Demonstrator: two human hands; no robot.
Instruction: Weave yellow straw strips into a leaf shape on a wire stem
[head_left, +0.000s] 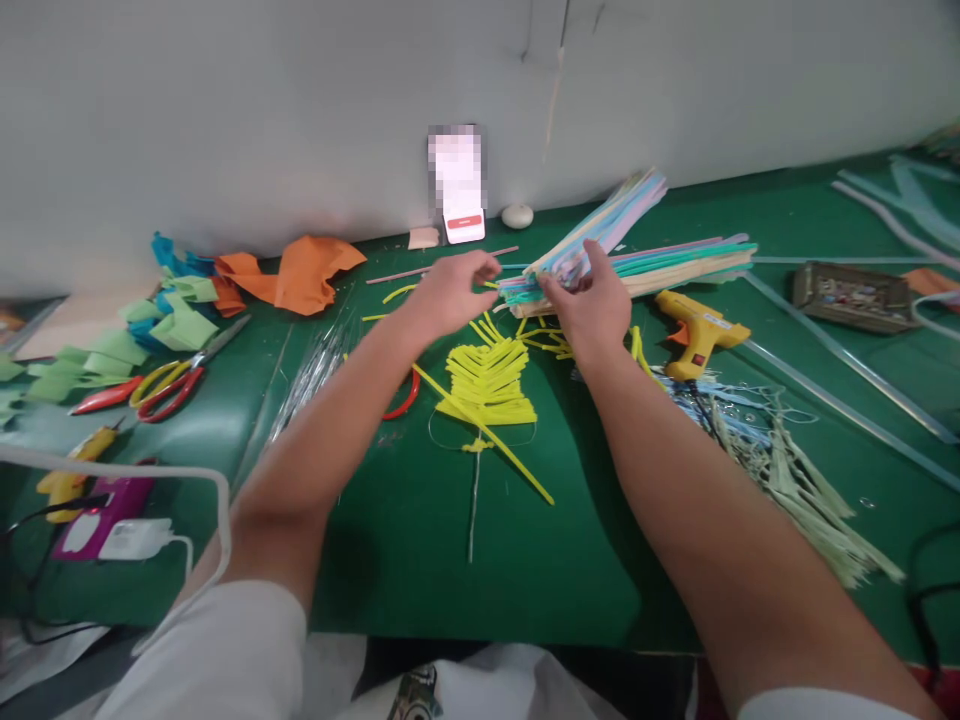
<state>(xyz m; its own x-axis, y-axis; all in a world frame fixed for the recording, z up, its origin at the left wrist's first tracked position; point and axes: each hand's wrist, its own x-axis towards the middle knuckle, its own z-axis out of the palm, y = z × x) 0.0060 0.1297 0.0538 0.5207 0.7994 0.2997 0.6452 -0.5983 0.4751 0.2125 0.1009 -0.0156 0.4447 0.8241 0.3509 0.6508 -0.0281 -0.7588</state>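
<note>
Both my hands reach far over the green table [420, 540] to a heap of long pastel strips [645, 255] near the wall. My right hand [589, 305] pinches the near ends of those strips, thumb on top. My left hand [450, 290] hovers just left of the strip ends with its fingers curled, and I cannot make out anything in it. Below the hands lies a yellow leaf shape of folded strips [489, 385] on a thin wire stem, with loose yellow strips around it.
A yellow glue gun [697, 335] lies right of my right hand, beside pale cut strips [787, 470]. Red and yellow scissors [169, 385], green paper pieces [161, 325] and orange paper [300, 272] sit left. A phone [459, 190] leans on the wall. A small tray [851, 295] is far right.
</note>
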